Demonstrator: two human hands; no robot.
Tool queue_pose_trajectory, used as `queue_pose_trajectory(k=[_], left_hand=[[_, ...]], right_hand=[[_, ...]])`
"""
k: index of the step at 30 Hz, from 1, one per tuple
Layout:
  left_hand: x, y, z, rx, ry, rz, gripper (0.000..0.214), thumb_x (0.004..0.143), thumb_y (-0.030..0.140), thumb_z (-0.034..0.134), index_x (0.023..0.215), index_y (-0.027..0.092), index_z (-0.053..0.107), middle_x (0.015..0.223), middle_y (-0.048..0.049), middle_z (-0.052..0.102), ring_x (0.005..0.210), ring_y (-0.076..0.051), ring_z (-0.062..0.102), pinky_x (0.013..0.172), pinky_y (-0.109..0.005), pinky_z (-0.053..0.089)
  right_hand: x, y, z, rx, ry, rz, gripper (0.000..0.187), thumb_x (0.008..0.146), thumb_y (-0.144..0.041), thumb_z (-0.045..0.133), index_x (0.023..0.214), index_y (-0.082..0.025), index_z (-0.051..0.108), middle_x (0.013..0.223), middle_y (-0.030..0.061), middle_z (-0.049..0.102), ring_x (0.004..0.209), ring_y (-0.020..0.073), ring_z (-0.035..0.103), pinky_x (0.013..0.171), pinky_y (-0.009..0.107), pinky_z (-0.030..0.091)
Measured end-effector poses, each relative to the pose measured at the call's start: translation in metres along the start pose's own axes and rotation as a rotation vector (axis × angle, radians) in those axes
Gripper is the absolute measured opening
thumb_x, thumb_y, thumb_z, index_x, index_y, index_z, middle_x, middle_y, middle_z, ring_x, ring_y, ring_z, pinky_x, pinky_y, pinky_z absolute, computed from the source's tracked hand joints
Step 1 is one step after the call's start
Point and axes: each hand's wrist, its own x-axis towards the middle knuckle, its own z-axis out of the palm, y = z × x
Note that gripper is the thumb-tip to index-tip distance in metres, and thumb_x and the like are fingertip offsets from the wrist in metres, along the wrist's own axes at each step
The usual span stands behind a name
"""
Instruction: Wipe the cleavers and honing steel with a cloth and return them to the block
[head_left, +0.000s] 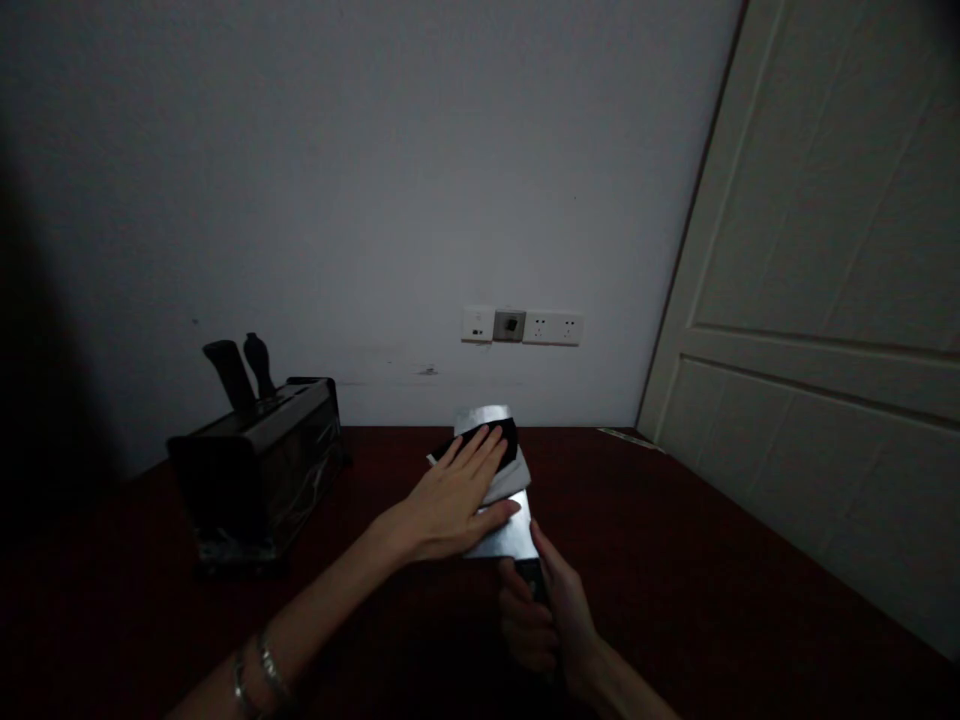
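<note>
My right hand is wrapped round the dark handle of a cleaver, whose broad shiny blade points away toward the wall. Flat over the blade lies my left hand, fingers stretched out on top of a black and white cloth. The cloth covers the middle of the blade. The blade's far end and the part by the handle show bare metal. Two metal bracelets circle my left wrist.
At the left of the dark red table stands a black knife holder with two black handles sticking up. A wall with a row of sockets rises behind the table. A pale panelled door borders the right side.
</note>
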Motion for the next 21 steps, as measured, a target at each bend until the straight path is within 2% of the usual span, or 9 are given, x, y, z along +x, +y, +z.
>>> queue_pose_trajectory(k=[3,5,11,14,17,21], left_hand=[[-0.002,0.013,0.000,-0.006,-0.017,0.048,0.063,0.091,0.053,0.012,0.142,0.015,0.012,0.148,-0.0069,0.006,0.136,-0.018,0.000,0.110,-0.039,0.010],[-0.002,0.015,0.000,0.010,-0.003,0.047,0.063,0.090,0.053,0.013,0.142,0.016,0.013,0.148,-0.0068,0.008,0.136,-0.019,0.002,0.110,-0.039,0.012],[0.000,-0.013,0.003,0.100,0.083,-0.083,0.064,0.091,0.051,0.012,0.142,0.012,0.012,0.148,-0.0082,0.008,0.136,-0.020,0.001,0.109,-0.039,0.010],[0.000,-0.020,0.006,0.131,0.114,-0.153,0.063,0.091,0.049,0.011,0.141,0.010,0.012,0.148,-0.0098,0.009,0.136,-0.020,0.000,0.109,-0.039,0.009],[0.000,-0.012,0.010,0.123,0.095,-0.146,0.064,0.091,0.049,0.010,0.141,0.009,0.013,0.148,-0.0109,0.008,0.136,-0.021,0.000,0.109,-0.040,0.011],[0.001,0.007,0.016,0.116,0.056,-0.054,0.063,0.092,0.048,0.012,0.141,0.010,0.014,0.148,-0.0102,0.009,0.136,-0.021,0.001,0.109,-0.039,0.012]], right_hand=[[0.000,-0.001,-0.001,0.020,-0.033,-0.031,0.054,0.075,-0.065,0.043,0.050,-0.018,0.041,0.031,-0.0091,0.032,0.022,0.0029,0.016,0.023,0.014,0.022],[0.000,0.001,-0.002,0.028,-0.024,-0.023,0.054,0.075,-0.066,0.043,0.050,-0.018,0.040,0.031,-0.0091,0.032,0.022,0.0029,0.016,0.023,0.014,0.023],[0.001,0.015,-0.004,0.033,0.001,0.067,0.052,0.072,-0.065,0.048,0.050,-0.017,0.044,0.031,-0.0080,0.034,0.023,0.0035,0.021,0.023,0.015,0.024],[0.002,0.017,-0.005,0.025,0.035,0.090,0.054,0.073,-0.066,0.045,0.050,-0.017,0.044,0.031,-0.0078,0.034,0.023,0.0036,0.021,0.023,0.015,0.024],[0.002,0.012,-0.007,0.010,0.041,0.055,0.055,0.075,-0.066,0.041,0.050,-0.017,0.044,0.032,-0.0078,0.034,0.023,0.0038,0.020,0.023,0.015,0.024],[0.000,0.001,-0.006,0.016,0.024,-0.012,0.056,0.076,-0.067,0.039,0.051,-0.018,0.043,0.032,-0.0083,0.033,0.022,0.0032,0.016,0.023,0.015,0.022]])
